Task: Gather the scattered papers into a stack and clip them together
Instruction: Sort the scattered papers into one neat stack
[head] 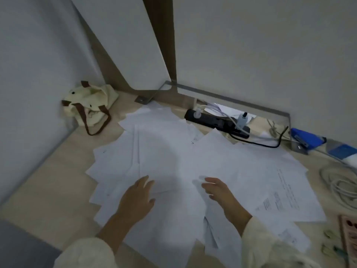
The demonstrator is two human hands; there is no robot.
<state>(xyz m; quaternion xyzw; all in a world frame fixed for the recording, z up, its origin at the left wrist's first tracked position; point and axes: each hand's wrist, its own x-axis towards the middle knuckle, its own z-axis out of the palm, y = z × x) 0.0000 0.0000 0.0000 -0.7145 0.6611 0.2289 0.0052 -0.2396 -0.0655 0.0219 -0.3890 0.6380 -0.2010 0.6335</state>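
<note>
Several white paper sheets point(173, 155) lie fanned and overlapping across the beige desk point(58, 180), some blank, some printed at the right point(286, 192). My left hand point(138, 198) lies flat on the sheets near the middle, fingers spread, holding nothing. My right hand point(218, 192) rests on the papers just right of it, fingertips pinching the raised corner of one sheet point(201, 182). No clip is clearly visible; small blurred items lie at the lower right edge.
A cream tote bag point(88, 105) with brown straps sits in the far left corner. A black power strip point(214, 120) with plugs and cables lies behind the papers. A blue stapler-like object point(307, 139) and coiled white cable point(340, 186) are at the right.
</note>
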